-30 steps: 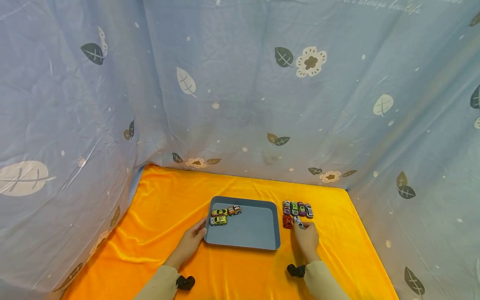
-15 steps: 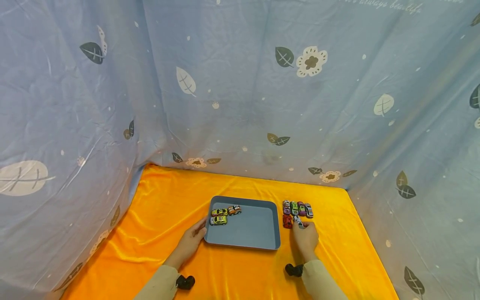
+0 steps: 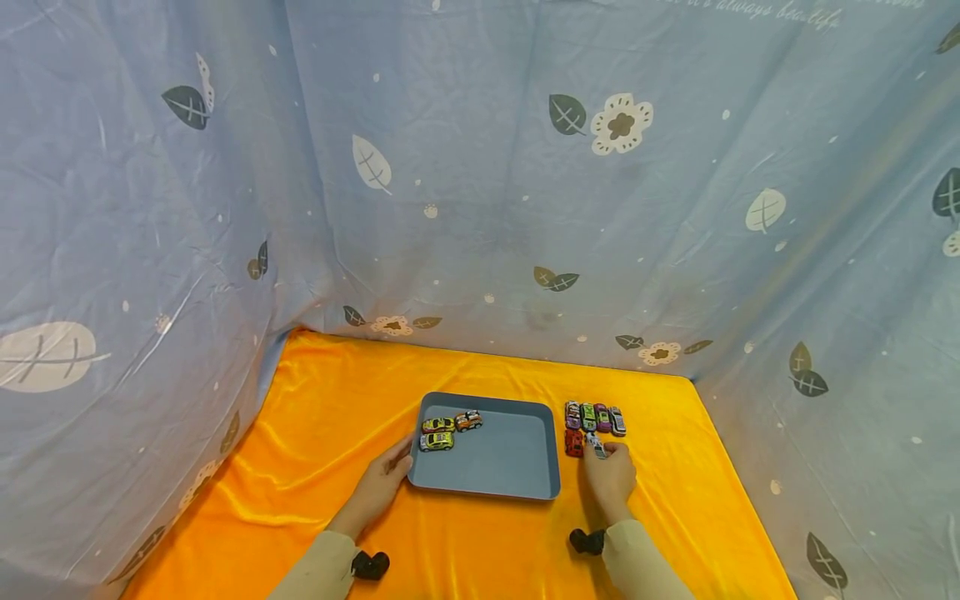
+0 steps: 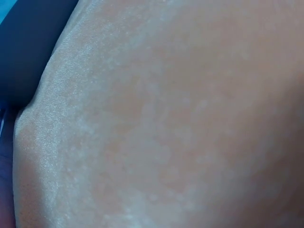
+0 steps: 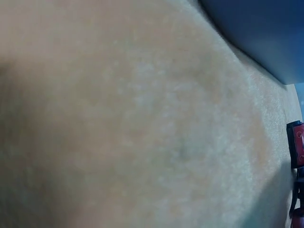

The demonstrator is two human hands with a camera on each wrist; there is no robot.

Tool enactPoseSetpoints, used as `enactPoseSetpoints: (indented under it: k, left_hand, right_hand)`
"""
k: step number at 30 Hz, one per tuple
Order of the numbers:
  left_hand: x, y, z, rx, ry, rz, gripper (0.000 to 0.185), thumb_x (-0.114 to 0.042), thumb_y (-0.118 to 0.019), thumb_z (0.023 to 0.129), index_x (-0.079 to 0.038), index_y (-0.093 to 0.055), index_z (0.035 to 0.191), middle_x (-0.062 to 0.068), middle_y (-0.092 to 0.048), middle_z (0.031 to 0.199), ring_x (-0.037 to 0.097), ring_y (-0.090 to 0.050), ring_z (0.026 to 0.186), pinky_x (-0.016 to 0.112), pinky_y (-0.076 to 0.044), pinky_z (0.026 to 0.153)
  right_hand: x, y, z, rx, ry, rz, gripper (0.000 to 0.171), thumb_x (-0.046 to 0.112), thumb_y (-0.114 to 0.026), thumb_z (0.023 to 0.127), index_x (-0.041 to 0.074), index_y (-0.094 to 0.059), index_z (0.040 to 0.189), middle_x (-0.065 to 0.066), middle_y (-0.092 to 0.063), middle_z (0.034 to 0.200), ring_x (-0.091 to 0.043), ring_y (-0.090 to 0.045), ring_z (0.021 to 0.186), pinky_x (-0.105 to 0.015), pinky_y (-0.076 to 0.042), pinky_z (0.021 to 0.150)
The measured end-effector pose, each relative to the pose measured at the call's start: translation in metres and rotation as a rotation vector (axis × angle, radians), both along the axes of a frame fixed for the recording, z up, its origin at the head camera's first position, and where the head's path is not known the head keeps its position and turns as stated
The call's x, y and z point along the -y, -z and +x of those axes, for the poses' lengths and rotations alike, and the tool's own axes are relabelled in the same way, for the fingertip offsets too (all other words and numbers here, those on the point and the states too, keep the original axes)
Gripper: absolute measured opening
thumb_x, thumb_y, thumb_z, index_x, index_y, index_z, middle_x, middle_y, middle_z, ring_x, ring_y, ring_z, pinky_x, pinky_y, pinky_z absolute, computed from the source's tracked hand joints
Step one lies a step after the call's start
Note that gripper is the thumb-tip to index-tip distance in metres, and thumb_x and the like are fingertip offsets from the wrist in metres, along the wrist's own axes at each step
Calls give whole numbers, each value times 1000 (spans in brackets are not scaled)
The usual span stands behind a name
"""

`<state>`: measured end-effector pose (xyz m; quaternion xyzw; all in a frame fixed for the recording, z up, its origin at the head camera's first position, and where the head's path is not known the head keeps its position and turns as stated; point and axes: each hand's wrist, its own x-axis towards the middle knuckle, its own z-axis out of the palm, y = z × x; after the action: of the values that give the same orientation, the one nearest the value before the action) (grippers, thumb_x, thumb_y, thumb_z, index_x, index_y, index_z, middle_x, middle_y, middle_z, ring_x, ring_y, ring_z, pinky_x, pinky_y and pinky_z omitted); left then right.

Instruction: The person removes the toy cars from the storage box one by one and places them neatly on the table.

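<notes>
A grey-blue tray (image 3: 517, 475) lies on the orange cloth (image 3: 330, 417). In its far left corner sit a yellow-green car (image 3: 438, 425), an orange car (image 3: 468, 420) and a yellow car (image 3: 437, 441). My left hand (image 3: 401, 458) holds the tray's left rim near the front corner. Right of the tray stands a row of several toy cars (image 3: 595, 417), with a red car (image 3: 573, 442) in front of it. My right hand (image 3: 604, 451) pinches a silver-white car (image 3: 596, 442) beside the red one. Both wrist views are filled by blurred skin. Only a red car's edge (image 5: 297, 149) shows in the right wrist view.
Blue-grey fabric with leaf and flower prints (image 3: 480, 208) walls in the cloth at the back and on both sides. Bare orange cloth stretches left of the tray and in front of it. A black wrist mount (image 3: 371, 565) sits on each sleeve.
My right hand has edged slightly left at the silver-white car. The left hand, tray and other cars have not moved.
</notes>
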<state>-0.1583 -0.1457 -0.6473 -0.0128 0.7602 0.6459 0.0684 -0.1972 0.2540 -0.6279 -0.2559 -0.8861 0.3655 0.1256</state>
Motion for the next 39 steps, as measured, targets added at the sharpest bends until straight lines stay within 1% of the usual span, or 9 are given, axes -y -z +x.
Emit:
enactPoseSetpoints:
  k: [11, 13, 16, 20, 24, 28, 32, 36, 39]
  left_hand:
    - [0, -1, 0, -4, 3, 5, 48, -21, -51, 102, -23, -41, 149, 2, -44, 148, 24, -38, 136, 46, -33, 109]
    - [1, -1, 0, 2, 2, 9, 48, -22, -51, 102, -23, -42, 149, 2, -44, 148, 24, -37, 137, 46, -33, 110]
    - [1, -1, 0, 4, 0, 15, 48, -21, -52, 102, -23, -41, 149, 2, -44, 148, 24, -37, 137, 46, -32, 110]
    - [1, -2, -1, 4, -4, 22, 47, -20, -52, 102, -23, -43, 148, 3, -45, 147, 25, -38, 137, 46, -33, 110]
    - [0, -2, -1, -6, 5, 29, 47, -19, -52, 102, -22, -43, 148, 4, -45, 147, 26, -39, 136, 46, -33, 109]
    - [0, 0, -2, -21, 14, 25, 47, -20, -52, 102, -19, -43, 148, 7, -45, 147, 28, -40, 135, 47, -35, 108]
    - [-1, 2, -3, -15, 16, 23, 48, -21, -52, 102, -19, -42, 148, 7, -45, 146, 29, -41, 134, 47, -35, 108]
    - [-1, 2, -3, 3, 14, 31, 47, -22, -51, 102, -22, -42, 148, 4, -46, 146, 26, -40, 135, 46, -34, 108]
    - [1, 1, -2, 8, 11, 33, 47, -21, -52, 102, -23, -43, 148, 3, -46, 146, 25, -40, 135, 46, -34, 109]
  right_hand:
    - [0, -2, 1, -15, -15, -6, 44, 34, -63, 91, -5, -56, 111, -22, -62, 101, -40, -56, 94, -54, -41, 82]
    - [1, -4, -1, -36, -23, -9, 44, 33, -64, 91, -4, -56, 112, -22, -61, 101, -38, -56, 94, -53, -42, 81]
    - [6, -13, -6, -98, -70, -47, 45, 33, -65, 92, -4, -54, 115, -22, -57, 105, -37, -54, 97, -52, -44, 82]
    - [23, -34, -15, -174, -202, -120, 50, 34, -67, 92, -5, -53, 121, -22, -55, 112, -36, -53, 98, -49, -46, 84]
    - [47, -49, -21, -171, -362, -157, 56, 41, -69, 90, 0, -54, 124, -21, -56, 116, -35, -54, 99, -45, -48, 84]
    - [71, -52, -26, -119, -517, -185, 59, 48, -70, 87, 7, -56, 128, -17, -57, 120, -31, -54, 101, -43, -48, 83]
    - [92, -47, -32, -38, -651, -238, 60, 45, -71, 86, 11, -55, 133, -15, -57, 122, -25, -55, 97, -39, -50, 78]
    - [112, -43, -36, 68, -765, -292, 60, 41, -71, 87, 15, -52, 138, -14, -54, 127, -23, -54, 99, -37, -52, 75]
    - [125, -41, -40, 117, -818, -315, 59, 38, -70, 89, 17, -50, 140, -15, -51, 131, -25, -53, 103, -38, -52, 77]
